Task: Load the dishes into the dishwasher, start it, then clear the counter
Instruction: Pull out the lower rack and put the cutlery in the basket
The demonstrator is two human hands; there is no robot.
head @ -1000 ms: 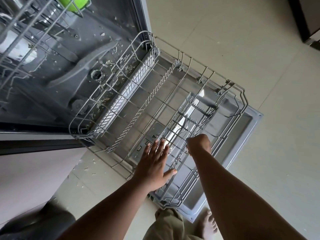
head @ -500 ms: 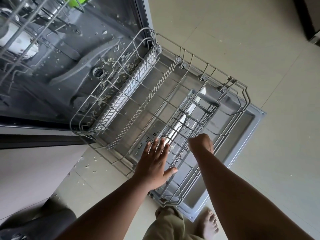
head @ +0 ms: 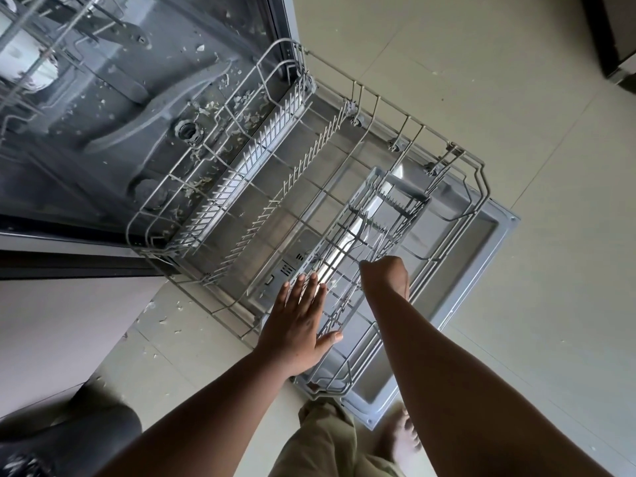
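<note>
Pale floor tiles (head: 464, 80) fill the right side of your view, with scraps of debris scattered on the floor at lower left near the cabinet front (head: 51, 321). Your dishwasher (head: 103, 115) stands open at upper left, its dark tub floor littered with flecks, a grey spray arm (head: 155, 108) lying across it. Its door (head: 481, 263) is folded down flat, and the lower wire rack (head: 309, 187) is pulled out over the door, with rows of upright tines running along it and no dishes visible in it. A grey cutlery basket (head: 378, 215) sits in the near right part of the rack. Your left hand (head: 297, 325) lies flat with fingers straight and close together, thumb spread to the side, resting at the rack's near edge just beside the basket. Your right hand (head: 385, 275) reaches down at the basket's near end with the wrist bent; its fingers are hidden behind the back of the hand, so you cannot tell whether they grip anything. Part of the upper rack (head: 31, 46) shows at the top left corner with something white in it, too blurred to identify. Your bare foot (head: 399, 438) stands on the tiles beside the door's near corner.
</note>
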